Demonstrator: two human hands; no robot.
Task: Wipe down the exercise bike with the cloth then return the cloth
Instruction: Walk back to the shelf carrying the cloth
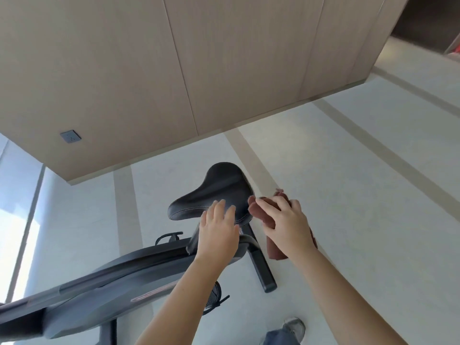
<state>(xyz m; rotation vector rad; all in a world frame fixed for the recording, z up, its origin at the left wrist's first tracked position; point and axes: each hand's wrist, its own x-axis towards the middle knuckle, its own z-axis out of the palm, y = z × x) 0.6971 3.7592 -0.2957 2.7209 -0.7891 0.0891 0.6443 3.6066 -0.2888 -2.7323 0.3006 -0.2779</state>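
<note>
The exercise bike (119,277) is dark grey and runs from the lower left to its black saddle (214,192) in the middle of the view. My left hand (219,232) lies flat on the near edge of the saddle, fingers straight. My right hand (286,225) grips a reddish-brown cloth (258,210) just right of the saddle, beside its side edge. Part of the cloth hangs down below my right wrist. The seat post is hidden behind my left hand.
A beige panelled wall (174,70) with a grey socket (70,137) stands beyond the bike. The floor (361,170) is pale tile with tan stripes. The bike's rear leg (263,270) reaches toward my shoe (295,327). A bright window (15,220) is at the left.
</note>
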